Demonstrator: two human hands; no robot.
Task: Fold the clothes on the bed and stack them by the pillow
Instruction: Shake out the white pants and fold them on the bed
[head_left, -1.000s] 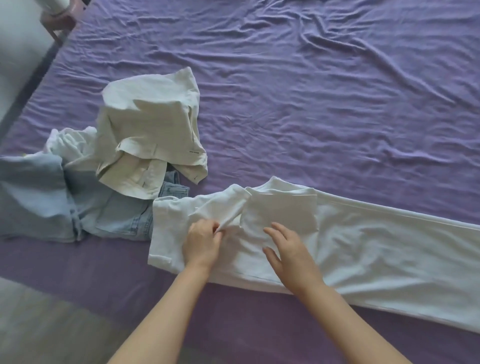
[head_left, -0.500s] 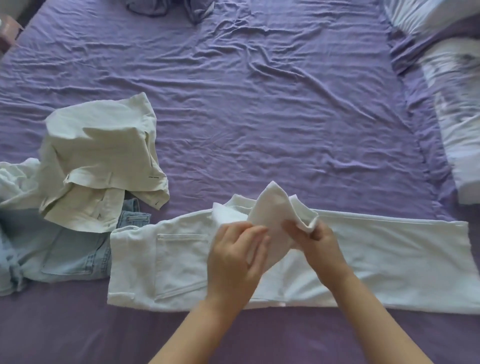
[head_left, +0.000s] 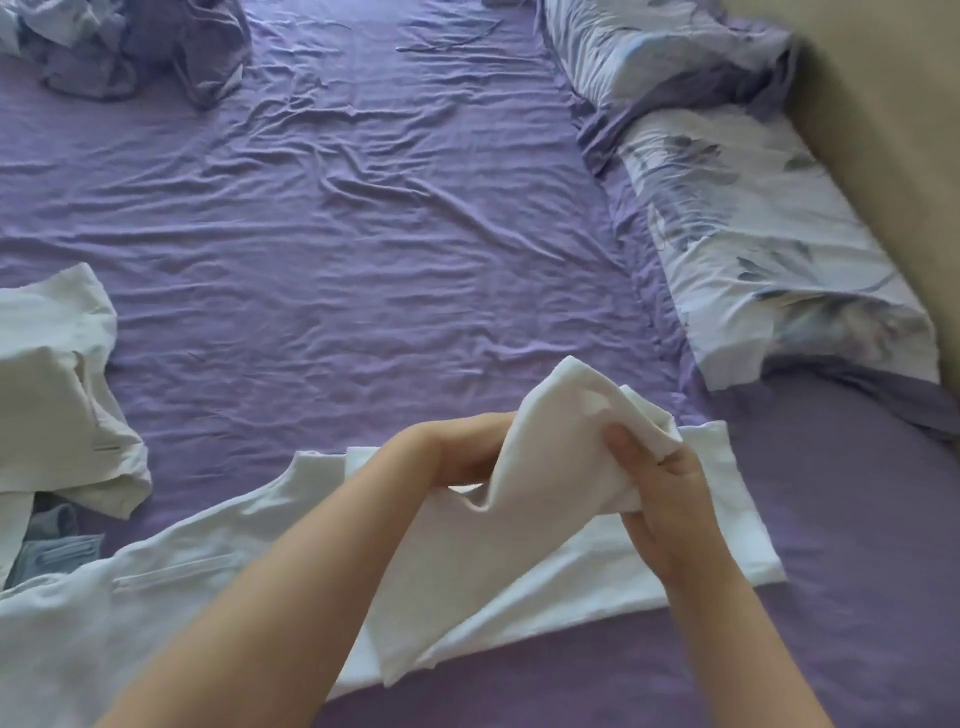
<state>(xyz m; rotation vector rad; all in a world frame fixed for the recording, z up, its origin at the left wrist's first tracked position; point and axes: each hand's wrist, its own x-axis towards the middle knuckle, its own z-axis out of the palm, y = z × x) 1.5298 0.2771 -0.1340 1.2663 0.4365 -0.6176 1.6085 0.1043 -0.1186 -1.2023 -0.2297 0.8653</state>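
Here, a raised fold of the white trousers (head_left: 545, 545) was gripped by both hands, the left hand (head_left: 457, 457) closed on its left side and the right hand (head_left: 660, 499) pinching its right. The rest lay flat along the near edge of the purple bed (head_left: 363, 234), with the floral pillow (head_left: 753, 244) near on the right.

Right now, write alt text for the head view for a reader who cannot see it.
Both hands, left hand and right hand, lift a bunched part of white trousers that otherwise lie flat on a wrinkled purple bed sheet. A floral pillow lies at right; unfolded clothes sit at left.
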